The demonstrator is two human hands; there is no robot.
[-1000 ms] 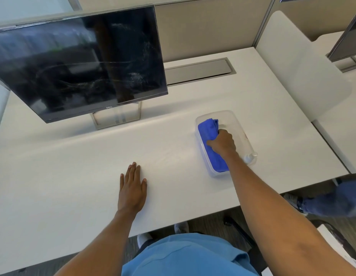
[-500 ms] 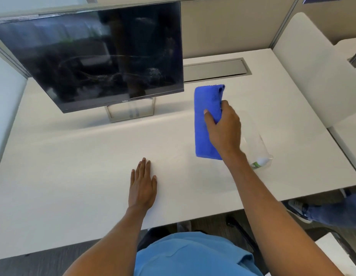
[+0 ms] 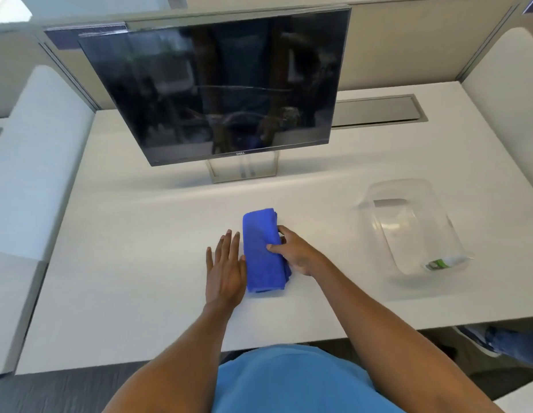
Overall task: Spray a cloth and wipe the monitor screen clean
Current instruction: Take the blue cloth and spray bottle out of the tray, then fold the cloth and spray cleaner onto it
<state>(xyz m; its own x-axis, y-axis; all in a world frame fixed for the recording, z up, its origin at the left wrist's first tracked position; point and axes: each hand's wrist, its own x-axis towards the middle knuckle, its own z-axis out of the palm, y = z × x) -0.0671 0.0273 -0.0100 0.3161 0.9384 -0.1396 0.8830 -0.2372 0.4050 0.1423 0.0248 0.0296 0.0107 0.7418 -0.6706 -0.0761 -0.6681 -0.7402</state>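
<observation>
White desk (image 3: 140, 263) fills most of the frame, set inside beige office partitions. At the bottom edge a blue shirt (image 3: 289, 383) shows, and both bare forearms reach up from it onto the desk.

The left hand (image 3: 226, 272) lies flat, palm down, below the middle of the frame. Its fingers are straight and together, and its thumb side is right against the left edge of the cloth (image 3: 263, 251). The cloth is blue and folded into a long pad. It lies on the desk with its length pointing away from the person. The right hand (image 3: 295, 254) grips it from the right, with the thumb on top and the fingers curled round the right edge.

At the lower right edge of the frame, beyond the desk's near edge, another person's shoe and trouser leg (image 3: 497, 341) show on the floor.

Well apart from the cloth, at the right of the frame, stands a clear plastic tub (image 3: 399, 183). A small bottle (image 3: 444, 261) with a green label lies on its side at the tub's near right end.

Further back, above the middle of the frame, the monitor (image 3: 223, 87) stands on a flat metal stand (image 3: 244, 171). Its dark screen faces the person, streaked and full of reflections. To the right of it a grey metal flap (image 3: 378, 110) is set into the desk. White side panels (image 3: 35, 159) rise at the left and right edges.
</observation>
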